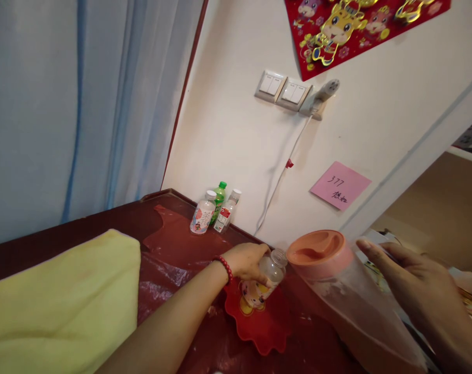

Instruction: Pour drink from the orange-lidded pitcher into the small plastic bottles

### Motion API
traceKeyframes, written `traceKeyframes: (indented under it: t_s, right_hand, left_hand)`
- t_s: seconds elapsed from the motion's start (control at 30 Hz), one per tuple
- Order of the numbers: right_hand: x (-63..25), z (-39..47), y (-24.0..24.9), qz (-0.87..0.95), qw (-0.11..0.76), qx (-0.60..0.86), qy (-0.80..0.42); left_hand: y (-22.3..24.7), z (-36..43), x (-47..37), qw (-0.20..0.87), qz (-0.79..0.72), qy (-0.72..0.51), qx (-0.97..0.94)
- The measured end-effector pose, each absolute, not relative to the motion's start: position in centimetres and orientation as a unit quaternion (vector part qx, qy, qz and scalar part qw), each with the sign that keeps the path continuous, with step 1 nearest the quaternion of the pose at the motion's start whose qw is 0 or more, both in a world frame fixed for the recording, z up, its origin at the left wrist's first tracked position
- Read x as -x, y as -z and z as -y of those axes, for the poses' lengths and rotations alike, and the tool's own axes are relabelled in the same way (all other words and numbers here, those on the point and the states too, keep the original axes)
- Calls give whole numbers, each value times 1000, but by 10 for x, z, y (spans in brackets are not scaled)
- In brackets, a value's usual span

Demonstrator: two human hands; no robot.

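My left hand (251, 264), with a red bead bracelet (225, 269) on the wrist, is wrapped round a clear, uncapped bottle (273, 270). The bottle leans over a red scalloped tray (261, 324); whether it touches the tray is hard to tell. At the right, my right hand (419, 291) holds a large translucent pitcher (361, 306) with an orange lid (317, 248). The pitcher is tilted to the left, its lid close to the bottle's open mouth. The pitcher's handle is mostly hidden by my right hand. No stream of liquid shows between them.
Three bottles stand by the wall: a white-capped one (202, 215), a green one (219, 195) and a slim one (225, 213). Yellow cloth (72, 296) covers the left of the dark red table (25, 236). A white cable (277, 182) hangs down the wall.
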State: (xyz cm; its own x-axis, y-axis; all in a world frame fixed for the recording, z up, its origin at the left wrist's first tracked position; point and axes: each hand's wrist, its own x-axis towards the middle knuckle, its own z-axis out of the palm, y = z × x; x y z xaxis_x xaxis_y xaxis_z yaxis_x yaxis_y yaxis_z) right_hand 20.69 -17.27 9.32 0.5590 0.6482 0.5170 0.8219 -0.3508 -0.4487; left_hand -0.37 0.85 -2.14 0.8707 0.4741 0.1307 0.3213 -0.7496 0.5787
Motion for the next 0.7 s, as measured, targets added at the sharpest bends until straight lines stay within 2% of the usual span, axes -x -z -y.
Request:
traceKeyframes:
  t_s: [0.7]
  right_hand:
    - [-203, 172, -93, 453, 346, 811, 131]
  left_hand:
    - [19, -8, 4, 274, -215, -128, -929]
